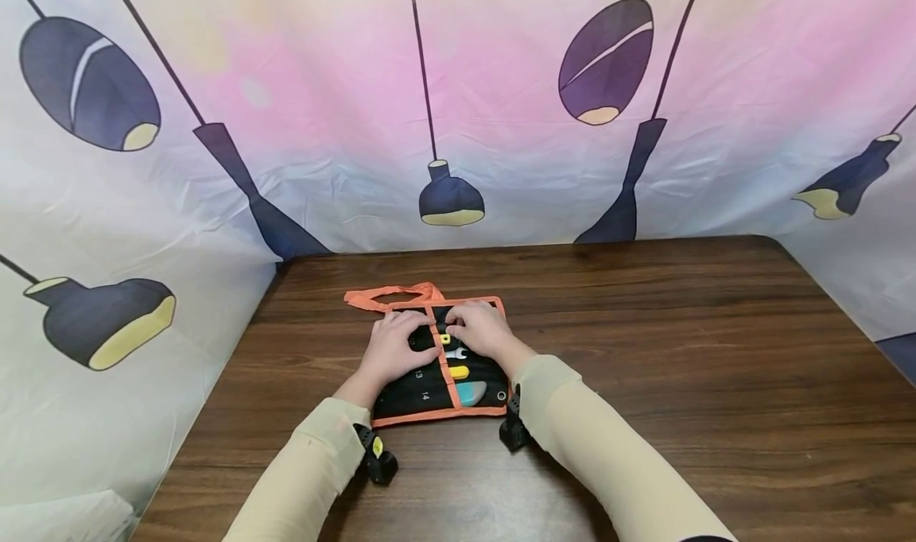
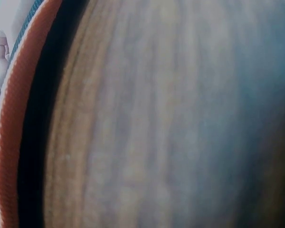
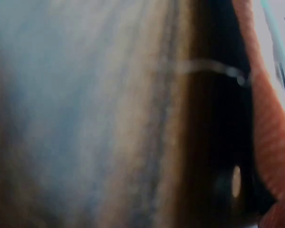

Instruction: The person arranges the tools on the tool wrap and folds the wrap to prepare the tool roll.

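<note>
A black tool pouch [image 1: 404, 403] with orange edging lies flat on the table, the numbers 13 and 14 showing on its left part. My left hand [image 1: 392, 347] rests on that part, thumb and fingers spread apart near the orange middle band [image 1: 445, 367]. Over the upper right part, my right hand [image 1: 481, 327] pinches a small dark item [image 1: 440, 327] at the band; its kind is hidden. Below it, a small yellow piece [image 1: 445, 339], an open-end wrench [image 1: 456, 354], a yellow handle [image 1: 459, 373] and a teal-and-grey handle [image 1: 471, 393] stick out of the pockets.
An orange strap [image 1: 393, 293] loops out at the pouch's far left corner. The brown wooden table [image 1: 680, 367] stretches to the right, backed by a cloth [image 1: 522, 168] printed with lamps. Both wrist views show mostly blurred table and the pouch's orange edge [image 2: 14, 123].
</note>
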Tool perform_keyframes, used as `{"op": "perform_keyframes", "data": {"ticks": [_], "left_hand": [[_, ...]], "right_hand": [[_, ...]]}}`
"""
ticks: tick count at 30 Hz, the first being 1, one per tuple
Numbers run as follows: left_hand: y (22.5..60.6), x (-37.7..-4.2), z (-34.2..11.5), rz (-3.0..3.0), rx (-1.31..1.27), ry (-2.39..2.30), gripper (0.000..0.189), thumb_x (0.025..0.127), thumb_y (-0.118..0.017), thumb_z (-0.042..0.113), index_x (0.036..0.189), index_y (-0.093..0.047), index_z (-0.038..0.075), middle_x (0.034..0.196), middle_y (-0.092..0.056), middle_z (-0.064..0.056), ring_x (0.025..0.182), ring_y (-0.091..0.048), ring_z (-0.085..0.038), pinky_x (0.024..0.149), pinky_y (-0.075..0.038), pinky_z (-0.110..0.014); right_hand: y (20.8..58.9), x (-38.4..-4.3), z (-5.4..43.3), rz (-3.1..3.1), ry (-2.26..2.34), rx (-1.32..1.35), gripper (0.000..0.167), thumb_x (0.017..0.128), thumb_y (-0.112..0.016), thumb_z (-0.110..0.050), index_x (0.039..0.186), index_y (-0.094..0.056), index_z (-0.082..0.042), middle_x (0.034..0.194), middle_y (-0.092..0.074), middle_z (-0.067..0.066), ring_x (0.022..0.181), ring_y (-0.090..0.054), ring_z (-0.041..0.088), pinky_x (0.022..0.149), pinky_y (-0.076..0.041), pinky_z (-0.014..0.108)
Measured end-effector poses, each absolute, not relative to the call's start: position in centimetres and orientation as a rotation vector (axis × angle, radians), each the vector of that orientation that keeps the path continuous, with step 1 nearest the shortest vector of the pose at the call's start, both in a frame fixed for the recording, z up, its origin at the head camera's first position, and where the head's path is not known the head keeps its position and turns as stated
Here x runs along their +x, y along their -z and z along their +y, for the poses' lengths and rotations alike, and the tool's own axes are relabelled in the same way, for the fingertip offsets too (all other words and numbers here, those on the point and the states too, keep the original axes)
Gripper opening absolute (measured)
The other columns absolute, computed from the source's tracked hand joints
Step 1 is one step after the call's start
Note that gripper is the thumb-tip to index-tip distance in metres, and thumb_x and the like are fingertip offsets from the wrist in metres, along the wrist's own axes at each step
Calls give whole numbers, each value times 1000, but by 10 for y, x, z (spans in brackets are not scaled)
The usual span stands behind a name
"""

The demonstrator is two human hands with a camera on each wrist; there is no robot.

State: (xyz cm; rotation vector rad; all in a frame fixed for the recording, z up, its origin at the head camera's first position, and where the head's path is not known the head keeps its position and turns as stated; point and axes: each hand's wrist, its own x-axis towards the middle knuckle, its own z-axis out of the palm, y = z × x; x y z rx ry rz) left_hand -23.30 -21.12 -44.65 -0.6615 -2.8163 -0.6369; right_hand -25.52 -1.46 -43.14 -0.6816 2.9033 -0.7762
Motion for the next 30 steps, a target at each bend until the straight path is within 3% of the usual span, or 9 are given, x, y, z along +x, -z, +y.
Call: {"op": "perform_keyframes", "data": {"ticks": [14,30], "left_hand": [[443,-232,-211,-2830,-661,631,47,78,-71,44,117,-64,20,125,-57,-4,115,-46,-30,97,-26,-57],[442,-230,-212,-2845,-673,619,49,80,-70,44,121,-62,19,127,-55,-6,122,-43,-32,100,-23,-58]], "right_hand": [[430,-257,-17,2856,828,-647,18,93,-60,-25,107,-68,-19,82,-56,-7,84,-48,16,76,-39,37],[433,-256,-15,2860,853,-664,19,93,-60,-26,108,-69,-18,85,-58,-5,83,-51,15,81,-39,38]]}}
